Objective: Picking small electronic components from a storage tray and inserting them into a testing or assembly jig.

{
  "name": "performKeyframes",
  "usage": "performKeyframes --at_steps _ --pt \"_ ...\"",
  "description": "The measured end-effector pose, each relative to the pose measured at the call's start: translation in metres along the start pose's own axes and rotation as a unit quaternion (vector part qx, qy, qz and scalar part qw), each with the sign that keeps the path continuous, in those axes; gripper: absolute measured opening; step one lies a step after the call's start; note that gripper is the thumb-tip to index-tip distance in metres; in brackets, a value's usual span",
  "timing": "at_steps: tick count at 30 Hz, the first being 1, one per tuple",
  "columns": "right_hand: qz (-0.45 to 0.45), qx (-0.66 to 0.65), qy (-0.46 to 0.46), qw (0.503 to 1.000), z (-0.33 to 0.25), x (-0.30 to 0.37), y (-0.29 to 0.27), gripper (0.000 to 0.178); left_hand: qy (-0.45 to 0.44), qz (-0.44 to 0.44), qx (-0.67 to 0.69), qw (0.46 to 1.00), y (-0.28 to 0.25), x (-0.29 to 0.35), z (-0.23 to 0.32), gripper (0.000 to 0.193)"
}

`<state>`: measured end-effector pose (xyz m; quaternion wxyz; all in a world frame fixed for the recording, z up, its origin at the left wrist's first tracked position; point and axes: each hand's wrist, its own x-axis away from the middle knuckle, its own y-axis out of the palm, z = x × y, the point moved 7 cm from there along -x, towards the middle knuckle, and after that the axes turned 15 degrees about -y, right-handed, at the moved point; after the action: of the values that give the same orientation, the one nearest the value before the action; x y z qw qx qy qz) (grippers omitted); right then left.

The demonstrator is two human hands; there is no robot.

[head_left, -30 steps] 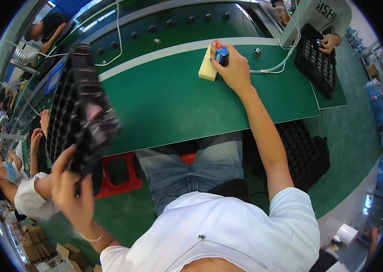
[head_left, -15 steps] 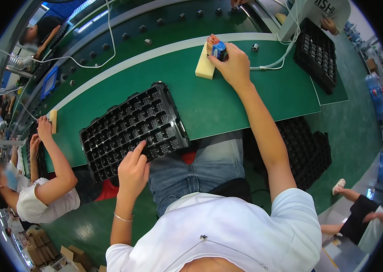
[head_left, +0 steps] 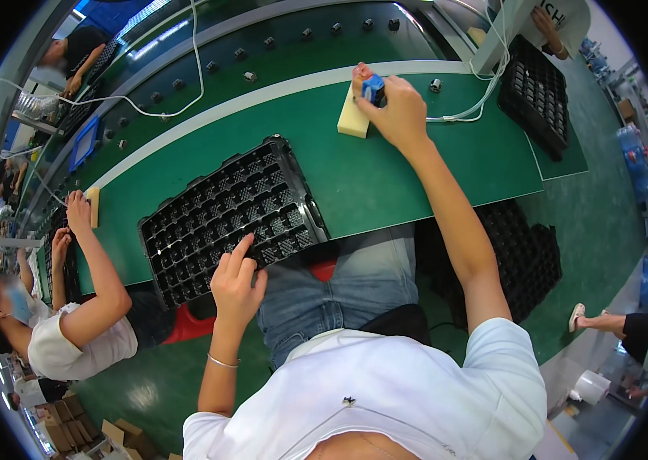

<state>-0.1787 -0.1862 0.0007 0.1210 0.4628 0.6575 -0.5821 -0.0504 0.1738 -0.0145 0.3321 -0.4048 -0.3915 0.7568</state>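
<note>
My right hand is closed on a small blue piece with a reddish end, whose exact kind I cannot make out. It holds the piece at the upper part of a pale yellow block on the green table. Lower down, my left hand lies over the near edge of a black tray with many pockets. Its index finger points out over the pockets, and the other fingers are loosely bent, with nothing seen in them. A small metal-and-black part stands to the right of my right hand.
Beyond the green table, a belt carries a row of small dark parts. White cables lie at the right, near another black tray. Stacked black trays sit below the table edge. A co-worker sits at the left.
My left hand has shifted slightly right along the tray edge. My right hand still holds the blue piece, now turned a little at the yellow block. The view has shifted slightly.
</note>
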Motion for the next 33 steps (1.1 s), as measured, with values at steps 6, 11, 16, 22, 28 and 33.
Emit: performKeyframes --at_steps 6,11,16,22,28,33 --pt "-0.029 -0.015 -0.015 0.999 -0.002 0.0 0.008 0.036 0.008 0.012 0.0 1.0 0.001 0.001 -0.001 0.025" --pt "-0.036 -0.02 -0.005 0.999 -0.001 0.001 0.01 0.037 0.006 0.011 0.006 1.0 0.001 0.001 -0.001 0.025" --pt "-0.004 -0.062 0.021 0.998 0.003 0.01 0.011 0.039 0.008 0.018 0.007 1.0 0.001 0.002 -0.003 0.025" --pt "-0.011 -0.016 0.022 1.0 0.006 0.004 0.017 0.04 0.009 0.016 0.005 1.0 0.002 0.002 -0.002 0.025" --pt "0.021 -0.023 -0.004 1.0 -0.002 0.012 0.014 0.038 -0.012 0.011 0.014 1.0 0.001 0.005 -0.003 0.026" --pt "0.011 -0.008 0.018 1.0 0.008 0.008 0.018 0.037 -0.008 0.014 0.022 1.0 0.0 0.004 -0.002 0.025"
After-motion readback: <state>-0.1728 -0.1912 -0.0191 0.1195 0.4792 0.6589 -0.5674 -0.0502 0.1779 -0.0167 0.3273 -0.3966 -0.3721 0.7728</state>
